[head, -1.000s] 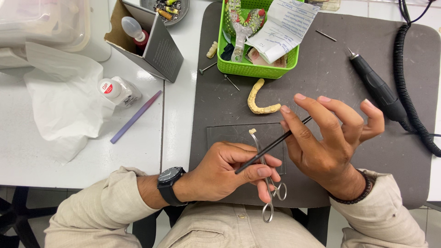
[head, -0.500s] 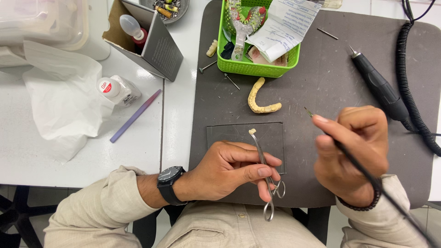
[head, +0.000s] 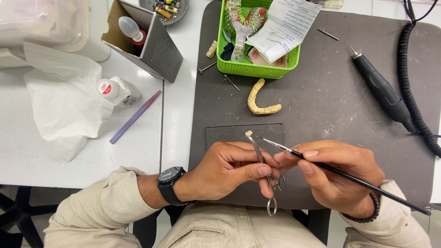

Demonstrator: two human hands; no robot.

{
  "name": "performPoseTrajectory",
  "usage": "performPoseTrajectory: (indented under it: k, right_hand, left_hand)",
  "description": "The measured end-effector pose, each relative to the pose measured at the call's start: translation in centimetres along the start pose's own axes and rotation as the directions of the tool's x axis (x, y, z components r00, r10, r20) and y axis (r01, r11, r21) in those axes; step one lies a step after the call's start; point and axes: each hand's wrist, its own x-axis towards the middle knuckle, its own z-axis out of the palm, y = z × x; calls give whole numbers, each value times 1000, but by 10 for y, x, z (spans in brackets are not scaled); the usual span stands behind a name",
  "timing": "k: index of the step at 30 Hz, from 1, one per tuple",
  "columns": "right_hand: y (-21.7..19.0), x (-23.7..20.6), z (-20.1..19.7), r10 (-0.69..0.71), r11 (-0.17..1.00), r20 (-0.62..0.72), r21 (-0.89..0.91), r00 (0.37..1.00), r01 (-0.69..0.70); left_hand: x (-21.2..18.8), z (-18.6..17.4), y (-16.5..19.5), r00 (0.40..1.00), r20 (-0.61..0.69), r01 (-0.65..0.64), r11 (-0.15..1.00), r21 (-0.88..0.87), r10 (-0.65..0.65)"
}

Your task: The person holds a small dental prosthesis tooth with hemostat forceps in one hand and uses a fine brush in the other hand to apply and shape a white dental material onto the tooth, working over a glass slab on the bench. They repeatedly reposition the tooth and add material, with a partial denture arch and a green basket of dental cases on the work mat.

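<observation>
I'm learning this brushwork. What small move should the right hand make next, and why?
Probably ease the brush tip left and up to the small tooth clamped in the forceps. The right hand has the tip just short of it, and the left hand holds the forceps raised.

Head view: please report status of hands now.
Left hand grips metal forceps clamping small cream tooth piece. Right hand holds thin black brush, tip beside it. Nothing between.
</observation>
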Motion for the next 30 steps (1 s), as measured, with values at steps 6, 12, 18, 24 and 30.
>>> performPoseTrajectory:
  k: [6,12,18,24,30]
  right_hand:
    - [-3,3,2,0,985,-16,-170,1000,-3]
    - [-2,5,4,-7,984,-40,-179,999,0]
    - [0,4,6,-3,978,-62,-207,998,-10]
    - [0,3,5,1,979,-59,-202,998,-14]
    - [-1,3,5,13,993,-99,-114,995,-24]
  left_hand:
    - [1,0,-1,1000,6,8,1000,-19,-8]
    - [1,-1,-3,1000,10,12,1000,-22,-12]
    - [1,-1,-3,1000,11,16,1000,-18,-16]
    - [1,-1,-1,1000,16,26,999,-19,-25]
    - [0,-1,-1,1000,7,29,999,-21,-29]
